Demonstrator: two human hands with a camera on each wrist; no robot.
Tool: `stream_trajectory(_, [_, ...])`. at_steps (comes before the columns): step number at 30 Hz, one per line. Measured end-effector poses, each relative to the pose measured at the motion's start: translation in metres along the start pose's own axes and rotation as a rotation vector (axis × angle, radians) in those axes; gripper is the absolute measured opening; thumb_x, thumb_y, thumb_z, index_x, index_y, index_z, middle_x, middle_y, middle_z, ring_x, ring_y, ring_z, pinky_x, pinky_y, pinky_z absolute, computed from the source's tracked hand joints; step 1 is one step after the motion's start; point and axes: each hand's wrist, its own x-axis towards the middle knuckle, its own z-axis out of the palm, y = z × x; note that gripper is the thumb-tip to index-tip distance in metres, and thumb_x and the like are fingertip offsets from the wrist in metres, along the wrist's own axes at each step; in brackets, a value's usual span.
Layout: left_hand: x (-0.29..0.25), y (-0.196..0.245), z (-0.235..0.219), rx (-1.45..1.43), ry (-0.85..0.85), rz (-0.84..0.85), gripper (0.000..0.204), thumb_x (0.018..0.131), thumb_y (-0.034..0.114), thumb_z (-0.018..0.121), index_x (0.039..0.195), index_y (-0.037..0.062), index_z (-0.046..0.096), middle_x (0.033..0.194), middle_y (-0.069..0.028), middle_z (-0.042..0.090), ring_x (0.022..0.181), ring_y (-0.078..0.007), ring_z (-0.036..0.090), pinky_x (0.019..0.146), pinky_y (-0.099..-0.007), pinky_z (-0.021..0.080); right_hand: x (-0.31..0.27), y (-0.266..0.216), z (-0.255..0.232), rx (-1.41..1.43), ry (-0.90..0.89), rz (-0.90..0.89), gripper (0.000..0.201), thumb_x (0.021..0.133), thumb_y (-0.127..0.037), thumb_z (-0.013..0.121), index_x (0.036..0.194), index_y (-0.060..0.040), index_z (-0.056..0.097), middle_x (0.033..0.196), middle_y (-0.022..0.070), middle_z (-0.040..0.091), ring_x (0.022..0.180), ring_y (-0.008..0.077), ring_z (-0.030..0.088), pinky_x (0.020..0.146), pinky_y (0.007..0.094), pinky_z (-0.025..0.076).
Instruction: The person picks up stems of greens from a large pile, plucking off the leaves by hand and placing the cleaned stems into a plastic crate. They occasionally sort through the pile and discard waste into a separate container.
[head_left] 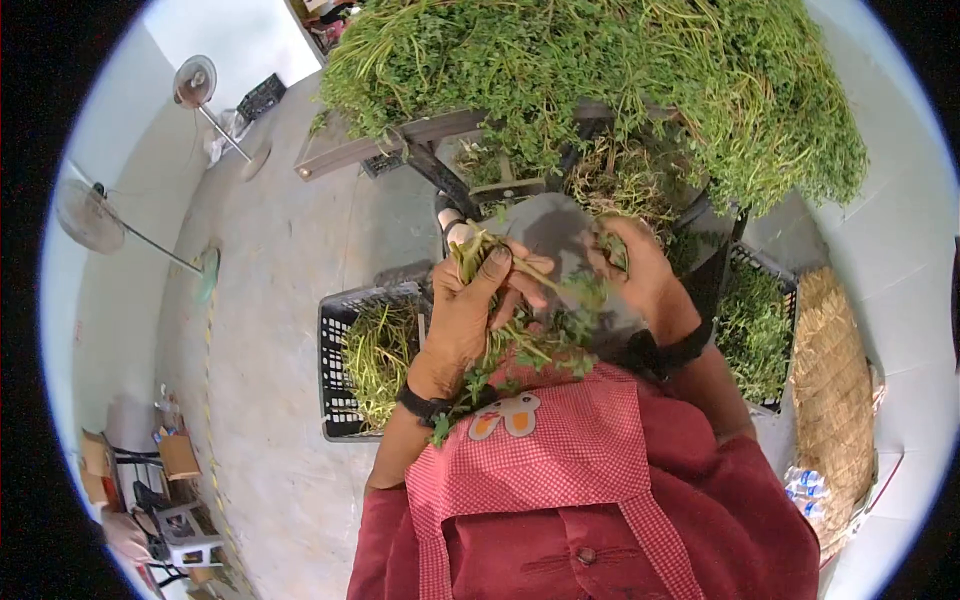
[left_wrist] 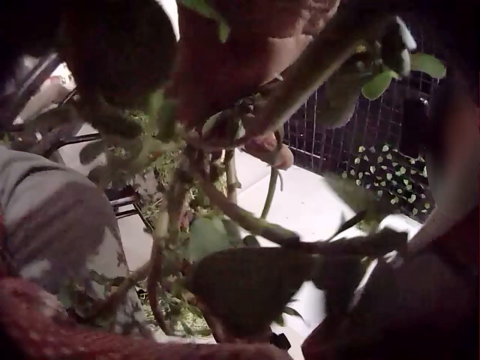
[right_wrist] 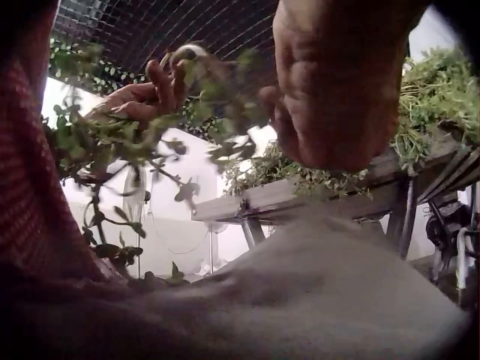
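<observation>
In the head view my left hand [head_left: 465,305] grips a small bunch of leafy green stems [head_left: 467,258], thumb laid over them. Leafy ends of the bunch hang down in front of the apron. My right hand [head_left: 645,270] is to the right with its fingers curled, and green leaves [head_left: 612,250] show inside the curl. In the left wrist view, dark stems [left_wrist: 255,221] cross close to the camera. From the right wrist view, the curled right hand [right_wrist: 334,97] appears large, while the left hand [right_wrist: 142,101] is behind blurred leafy sprigs [right_wrist: 112,150].
A large heap of greens [head_left: 590,60] covers the table [head_left: 340,155] ahead. Black crates of plants stand on the left [head_left: 333,375] and right [head_left: 790,300]. A rolled straw mat [head_left: 835,390] lies at right; two fans [head_left: 195,82] stand at far left.
</observation>
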Motion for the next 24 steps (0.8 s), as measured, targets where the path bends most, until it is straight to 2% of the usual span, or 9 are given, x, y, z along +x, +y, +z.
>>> stream_trajectory(3, [-0.002,-0.004,0.001,-0.055,-0.062,-0.142,0.027,0.093,0.021,0.049,0.101,-0.0026,0.058,0.082,-0.0148,0.066,0.053,-0.0129,0.060,0.035,-0.0178,0.033,0.019,-0.030,-0.018,1.568,-0.121,0.966,0.017,0.092,-0.013,0.043,0.102,-0.0033,0.052,0.086,0.0063,0.057,0.072,0.0088,0.054,0.048,0.0201,0.039])
stream_trajectory(4, [-0.001,-0.005,0.002,-0.086,-0.083,-0.179,0.027,0.093,0.022,0.049,0.101,-0.0027,0.058,0.080,-0.0147,0.066,0.053,-0.0134,0.060,0.035,-0.0179,0.034,0.022,-0.035,-0.014,1.578,-0.100,0.967,0.017,0.092,-0.013,0.043,0.102,-0.0033,0.052,0.086,0.0063,0.057,0.072,0.0088,0.054,0.048,0.0201,0.039])
stream_trajectory(6, [0.000,0.000,0.008,-0.053,-0.110,-0.206,0.026,0.091,0.022,0.051,0.099,-0.0019,0.058,0.077,-0.0131,0.064,0.051,-0.0132,0.058,0.035,-0.0177,0.032,0.028,-0.041,-0.010,0.914,-0.142,0.202,0.019,0.094,-0.020,0.044,0.098,-0.0044,0.054,0.084,0.0059,0.058,0.067,0.0062,0.052,0.044,0.0178,0.033])
stream_trajectory(7, [0.000,0.002,0.010,-0.027,-0.122,-0.226,0.025,0.090,0.022,0.053,0.098,-0.0010,0.057,0.074,-0.0116,0.063,0.049,-0.0130,0.056,0.035,-0.0174,0.030,0.031,-0.044,-0.006,1.637,-0.243,0.774,0.020,0.094,-0.023,0.047,0.090,-0.0052,0.054,0.075,0.0035,0.057,0.060,0.0065,0.054,0.042,0.0174,0.032])
stream_trajectory(8, [0.001,0.002,0.010,-0.021,-0.128,-0.228,0.025,0.090,0.022,0.053,0.098,-0.0010,0.057,0.074,-0.0116,0.063,0.049,-0.0130,0.056,0.035,-0.0174,0.030,0.033,-0.045,-0.001,1.640,-0.235,0.769,0.020,0.094,-0.023,0.047,0.090,-0.0052,0.054,0.075,0.0035,0.057,0.060,0.0065,0.054,0.042,0.0174,0.032])
stream_trajectory(15, [0.002,-0.010,0.002,0.001,-0.131,-0.216,0.023,0.091,0.021,0.051,0.095,-0.0001,0.059,0.070,-0.0095,0.061,0.045,-0.0090,0.049,0.036,-0.0177,0.031,0.035,-0.051,0.013,1.407,-0.310,0.672,0.018,0.088,-0.021,0.056,0.081,-0.0045,0.053,0.065,0.0046,0.057,0.051,0.0192,0.058,0.043,0.0253,0.038])
stream_trajectory(17, [0.005,-0.009,0.000,-0.002,-0.154,-0.232,0.025,0.093,0.022,0.049,0.094,0.0001,0.060,0.069,-0.0086,0.062,0.046,-0.0081,0.050,0.038,-0.0179,0.034,0.031,-0.038,0.029,0.202,0.148,0.041,0.014,0.086,-0.014,0.056,0.085,-0.0003,0.056,0.070,0.0133,0.059,0.060,0.0284,0.059,0.053,0.0328,0.045])
stream_trajectory(20, [0.003,-0.010,0.002,-0.011,-0.074,-0.230,0.024,0.092,0.024,0.051,0.092,0.0016,0.059,0.065,-0.0055,0.059,0.043,-0.0064,0.045,0.037,-0.0171,0.029,0.027,-0.020,0.022,0.264,0.159,0.276,0.016,0.080,-0.014,0.060,0.080,0.0001,0.052,0.072,0.0223,0.055,0.063,0.0418,0.053,0.056,0.0430,0.043])
stream_trajectory(24, [0.006,-0.006,-0.014,-0.222,-0.041,-0.209,0.021,0.093,0.022,0.050,0.096,0.0024,0.054,0.065,-0.0030,0.054,0.045,-0.0060,0.044,0.036,-0.0172,0.030,0.018,0.006,0.011,0.009,0.220,0.345,0.020,0.082,-0.017,0.058,0.082,0.0021,0.053,0.068,0.0247,0.053,0.065,0.0407,0.053,0.055,0.0440,0.042])
